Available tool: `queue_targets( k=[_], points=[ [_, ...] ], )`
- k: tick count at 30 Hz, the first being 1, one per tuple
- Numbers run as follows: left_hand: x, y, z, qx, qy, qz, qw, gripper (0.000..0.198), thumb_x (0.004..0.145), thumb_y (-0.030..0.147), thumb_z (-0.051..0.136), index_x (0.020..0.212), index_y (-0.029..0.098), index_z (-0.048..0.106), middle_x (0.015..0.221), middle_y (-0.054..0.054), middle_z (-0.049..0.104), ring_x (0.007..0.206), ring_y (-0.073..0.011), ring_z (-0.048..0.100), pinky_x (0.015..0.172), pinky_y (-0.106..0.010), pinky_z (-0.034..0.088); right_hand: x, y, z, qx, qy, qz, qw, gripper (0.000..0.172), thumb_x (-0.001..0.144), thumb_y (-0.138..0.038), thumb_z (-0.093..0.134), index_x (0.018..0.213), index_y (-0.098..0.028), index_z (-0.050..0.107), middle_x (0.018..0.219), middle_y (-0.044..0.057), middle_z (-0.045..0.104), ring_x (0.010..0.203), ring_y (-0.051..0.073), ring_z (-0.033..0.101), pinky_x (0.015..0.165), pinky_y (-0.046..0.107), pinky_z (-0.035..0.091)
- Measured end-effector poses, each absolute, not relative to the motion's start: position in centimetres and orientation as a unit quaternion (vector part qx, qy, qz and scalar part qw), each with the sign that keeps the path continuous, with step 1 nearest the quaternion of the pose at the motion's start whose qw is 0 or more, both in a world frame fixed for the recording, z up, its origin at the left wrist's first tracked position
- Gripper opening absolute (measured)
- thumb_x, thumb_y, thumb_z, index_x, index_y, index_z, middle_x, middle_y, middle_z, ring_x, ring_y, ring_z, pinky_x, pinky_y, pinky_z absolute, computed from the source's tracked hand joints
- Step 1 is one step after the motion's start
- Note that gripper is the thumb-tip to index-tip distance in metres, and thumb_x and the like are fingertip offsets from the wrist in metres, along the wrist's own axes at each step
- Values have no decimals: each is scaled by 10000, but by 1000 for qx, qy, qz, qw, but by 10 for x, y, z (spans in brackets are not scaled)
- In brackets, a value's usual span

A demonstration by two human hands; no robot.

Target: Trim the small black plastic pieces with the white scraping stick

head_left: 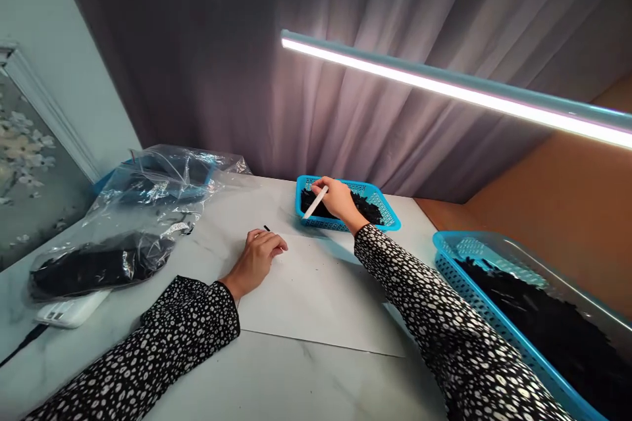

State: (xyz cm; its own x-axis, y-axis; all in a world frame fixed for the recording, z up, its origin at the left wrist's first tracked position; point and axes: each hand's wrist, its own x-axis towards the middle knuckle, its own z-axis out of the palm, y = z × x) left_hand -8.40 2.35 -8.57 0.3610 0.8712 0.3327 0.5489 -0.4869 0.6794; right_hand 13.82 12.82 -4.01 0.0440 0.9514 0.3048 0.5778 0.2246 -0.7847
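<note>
My right hand [338,198] is closed around a slim white pen-like stick [315,203], held slantwise over the near left rim of a small blue basket [392,216]. Small black pieces [371,210] fill the bottom of that basket. On the left edge of a white paper sheet [316,296] rests my left hand [257,256], its fingers curled in and drawn together. Whatever its fingertips may hold is hidden. Just beyond its knuckles lies one short black piece [267,228].
A larger blue basket [486,306] of black pieces stands at the right. Clear plastic bags [185,174] with dark contents lie at the left, over a white power strip [74,309] with a black cable. A lit tube lamp [444,87] hangs across in front of grey curtains.
</note>
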Motion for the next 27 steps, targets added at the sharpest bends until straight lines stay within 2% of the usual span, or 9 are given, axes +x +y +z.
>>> queue_targets(
  k=[2,4,8,11,15,17,19,23,27],
  points=[
    [-85,27,-82,752,465,382,269,156,886,103,545,794,213,607,822,-4,671,837,-193,606,918,-373,437,139,110,-45,-562,-659,234,442,294,943,-444,528,823,-197,635,867,110,765,878,253,689,850,365,473],
    [-84,30,-80,708,478,417,310,121,927,154,508,859,212,589,802,13,622,764,-163,573,790,-314,463,139,86,-52,-538,-663,261,451,499,1000,-577,314,917,-197,627,775,77,752,696,203,683,706,307,502],
    [-70,29,-85,620,490,454,412,135,1005,279,494,981,180,582,785,31,558,629,-116,516,621,-262,454,131,29,-78,-510,-675,306,437,646,939,-738,305,929,-187,642,459,-25,567,353,147,445,442,270,378],
    [-53,15,-92,558,496,445,494,229,993,375,578,1013,151,620,852,-1,618,646,-119,568,591,-269,499,131,-8,-106,-507,-668,296,458,614,903,-766,381,776,-211,612,444,-33,489,404,156,462,464,275,375],
    [-37,-8,-97,477,496,412,597,157,973,291,619,936,139,634,794,15,615,605,-104,553,558,-246,482,137,-36,-134,-555,-646,253,459,562,821,-791,483,707,-244,550,558,6,569,479,182,505,489,301,392],
    [-34,-14,-99,439,488,410,634,72,930,108,600,864,118,627,728,15,591,563,-84,498,559,-244,424,137,-42,-137,-581,-632,245,451,528,778,-769,538,822,-245,581,622,19,609,500,201,519,510,324,405],
    [-35,-20,-99,414,470,415,660,136,884,-2,563,841,116,615,724,4,600,587,-85,502,601,-269,403,134,-47,-131,-612,-615,259,425,480,875,-680,432,990,-246,604,671,25,625,514,220,531,533,348,418],
    [-37,-28,-100,404,431,426,685,147,888,21,588,873,159,539,715,3,641,577,-92,505,586,-289,345,131,-53,-116,-611,-634,291,373,510,924,-643,347,1039,-238,635,651,39,645,537,244,564,583,385,454],
    [-41,-27,-105,429,412,425,682,227,855,92,690,829,190,487,616,38,632,478,-80,483,539,-279,313,134,-46,-117,-578,-636,302,413,611,867,-741,407,1056,-222,670,708,63,714,496,222,539,554,379,460]
  ],
)
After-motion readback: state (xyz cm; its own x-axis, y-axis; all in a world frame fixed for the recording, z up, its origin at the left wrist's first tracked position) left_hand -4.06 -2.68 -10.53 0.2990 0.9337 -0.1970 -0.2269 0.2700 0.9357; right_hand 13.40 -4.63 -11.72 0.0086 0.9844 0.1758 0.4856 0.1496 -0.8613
